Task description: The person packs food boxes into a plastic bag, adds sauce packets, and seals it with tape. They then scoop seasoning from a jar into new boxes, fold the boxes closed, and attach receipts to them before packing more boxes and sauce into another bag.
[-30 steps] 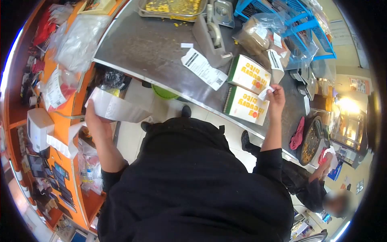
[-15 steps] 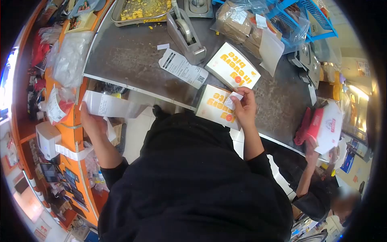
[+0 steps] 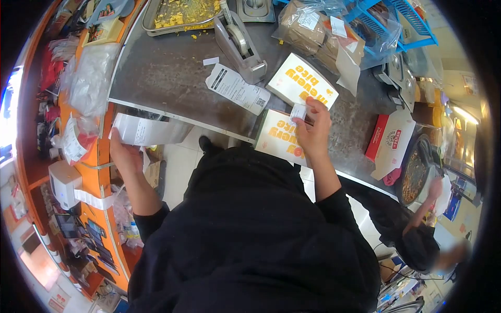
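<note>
My left hand (image 3: 127,156) pinches the end of a glossy translucent strip with a printed white label (image 3: 140,131) on it, off the counter's left front edge. Between the thumb and fingers of my right hand (image 3: 315,133) is a small white printed sticker (image 3: 298,112). That sticker is held just over the nearer white carton (image 3: 279,136), which has yellow-orange lettering. A matching carton (image 3: 302,81) sits directly behind it. To their left, a long printed receipt (image 3: 237,88) lies flat beside a grey tape dispenser (image 3: 240,44).
At right, a co-worker's hand (image 3: 434,189) holds a dark pan (image 3: 413,175) of food near a red and white box (image 3: 391,143). Bagged brown packages (image 3: 308,34), a blue basket (image 3: 417,36) and a metal tray (image 3: 148,23) stand at the back. An orange shelf (image 3: 96,156) borders the left.
My right hand has lifted slightly, turning the sticker more upright. The strip in my left hand has shifted a little right. The co-worker's red and white box is now on the counter; a pan has appeared.
</note>
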The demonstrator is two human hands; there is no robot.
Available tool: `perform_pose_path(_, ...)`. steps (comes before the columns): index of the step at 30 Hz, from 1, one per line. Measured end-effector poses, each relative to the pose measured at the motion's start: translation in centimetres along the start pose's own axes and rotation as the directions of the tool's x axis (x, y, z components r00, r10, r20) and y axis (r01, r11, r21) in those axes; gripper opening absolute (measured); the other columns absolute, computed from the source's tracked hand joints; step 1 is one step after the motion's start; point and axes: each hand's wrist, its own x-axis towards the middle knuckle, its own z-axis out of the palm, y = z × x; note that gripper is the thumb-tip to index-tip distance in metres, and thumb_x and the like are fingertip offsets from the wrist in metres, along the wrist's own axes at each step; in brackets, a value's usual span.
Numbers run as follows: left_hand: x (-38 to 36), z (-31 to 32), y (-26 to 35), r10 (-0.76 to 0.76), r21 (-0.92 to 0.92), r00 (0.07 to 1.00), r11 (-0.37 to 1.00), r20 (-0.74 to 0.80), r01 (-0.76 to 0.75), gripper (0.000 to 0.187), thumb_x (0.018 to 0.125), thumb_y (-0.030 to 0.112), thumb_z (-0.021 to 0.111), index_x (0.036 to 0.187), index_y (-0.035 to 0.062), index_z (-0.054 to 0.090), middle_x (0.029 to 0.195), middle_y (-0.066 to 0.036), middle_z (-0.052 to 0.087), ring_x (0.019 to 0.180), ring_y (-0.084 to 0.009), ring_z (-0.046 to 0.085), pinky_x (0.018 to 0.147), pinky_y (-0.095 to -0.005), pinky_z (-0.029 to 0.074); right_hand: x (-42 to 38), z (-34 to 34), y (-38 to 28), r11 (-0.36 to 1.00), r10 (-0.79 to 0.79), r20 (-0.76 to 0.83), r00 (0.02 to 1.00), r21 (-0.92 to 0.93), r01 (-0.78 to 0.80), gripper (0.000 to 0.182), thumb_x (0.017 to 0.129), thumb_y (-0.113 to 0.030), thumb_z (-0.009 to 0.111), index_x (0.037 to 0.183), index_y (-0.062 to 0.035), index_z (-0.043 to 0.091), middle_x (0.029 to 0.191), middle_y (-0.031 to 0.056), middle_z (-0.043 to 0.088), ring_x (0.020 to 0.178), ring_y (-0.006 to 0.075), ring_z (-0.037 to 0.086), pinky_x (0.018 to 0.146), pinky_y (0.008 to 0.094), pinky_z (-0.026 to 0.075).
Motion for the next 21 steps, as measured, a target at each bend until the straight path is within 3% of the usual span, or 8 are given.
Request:
perform_pose_path(2,0.0,-0.1,0.0,0.005,-0.005,1.0,1.0,0.026,-0.005,0.042,0.097,0.033,0.046,0.123,0.0001,0.048,0.111,-0.013,0.061,0.098,-0.0246,0.062,0.08,-0.0378,0.049,-0.4,0.4,0.9,0.996,-0.064,-0.032,0.997,0.064,0.066,0.038,0.072,-0.005,0.071,0.108,-0.0085,0.06,0.101,0.0108,0.063,0.102,0.0329,0.054,0.084,0.0422,0.042)
perform_pose_path(5,-0.4,-0.2,-0.1,0.028,-0.005,0.999,1.0,0.037,-0.027,0.043,0.097,0.033,0.046,0.122,-0.0009,0.049,0.111,-0.013,0.061,0.098,-0.0243,0.062,0.08,-0.0374,0.049,-1.2,0.2,1.7,0.968,-0.167,0.151,0.974,-0.161,0.191,0.039,0.072,-0.012,0.073,0.108,-0.0075,0.058,0.096,0.0067,0.063,0.092,0.0274,0.052,0.082,0.0393,0.037)
perform_pose_path(8,-0.3,-0.6,-0.1,0.029,0.001,0.999,1.0,0.041,-0.029,0.043,0.097,0.033,0.046,0.122,-0.0015,0.049,0.112,-0.013,0.061,0.098,-0.0243,0.062,0.079,-0.0375,0.049,-1.5,0.4,0.8,0.962,-0.123,0.233,0.965,-0.212,0.174,0.035,0.076,-0.019,0.07,0.108,-0.009,0.06,0.091,0.0026,0.066,0.089,0.0251,0.055,0.081,0.0384,0.037)
perform_pose_path(14,-0.6,-1.4,-0.6,0.034,-0.041,0.999,0.999,0.039,-0.032,0.044,0.097,0.031,0.047,0.125,-0.0031,0.048,0.117,-0.015,0.059,0.104,-0.0257,0.06,0.088,-0.0389,0.048,-2.1,1.0,-0.5,0.947,-0.083,0.249,0.965,-0.283,0.154,0.024,0.078,-0.021,0.067,0.099,-0.0093,0.064,0.086,0.0041,0.068,0.093,0.0237,0.058,0.081,0.0388,0.039)
perform_pose_path(17,-1.1,-1.0,-0.6,0.027,-0.097,0.999,0.995,0.037,-0.024,0.044,0.097,0.029,0.047,0.124,-0.0046,0.048,0.119,-0.016,0.058,0.109,-0.0275,0.058,0.092,-0.0406,0.047,-3.0,1.5,1.0,0.895,-0.271,0.212,0.939,-0.303,0.326,0.019,0.082,-0.021,0.064,0.096,-0.0093,0.066,0.086,0.0061,0.067,0.093,0.0234,0.059,0.08,0.0394,0.04)
perform_pose_path(20,-3.2,0.0,0.8,-0.047,-0.236,0.996,0.97,0.073,0.063,0.038,0.097,0.026,0.048,0.118,-0.0045,0.053,0.112,-0.013,0.062,0.102,-0.024,0.062,0.089,-0.0377,0.049,-2.1,0.6,-0.2,0.909,-0.115,0.385,0.916,-0.331,0.254,0.016,0.086,-0.019,0.06,0.097,-0.0095,0.068,0.089,0.0081,0.067,0.094,0.025,0.059,0.08,0.0408,0.041)
perform_pose_path(21,-3.2,-0.7,0.3,-0.038,-0.254,0.99,0.964,0.132,0.071,0.037,0.097,0.026,0.049,0.116,-0.0045,0.054,0.109,-0.012,0.063,0.098,-0.0219,0.063,0.087,-0.0355,0.05,-1.4,0.6,-1.8,0.904,-0.138,0.369,0.919,-0.331,0.269,0.017,0.087,-0.018,0.059,0.098,-0.0087,0.068,0.091,0.0083,0.067,0.093,0.0245,0.06,0.081,0.0401,0.042)
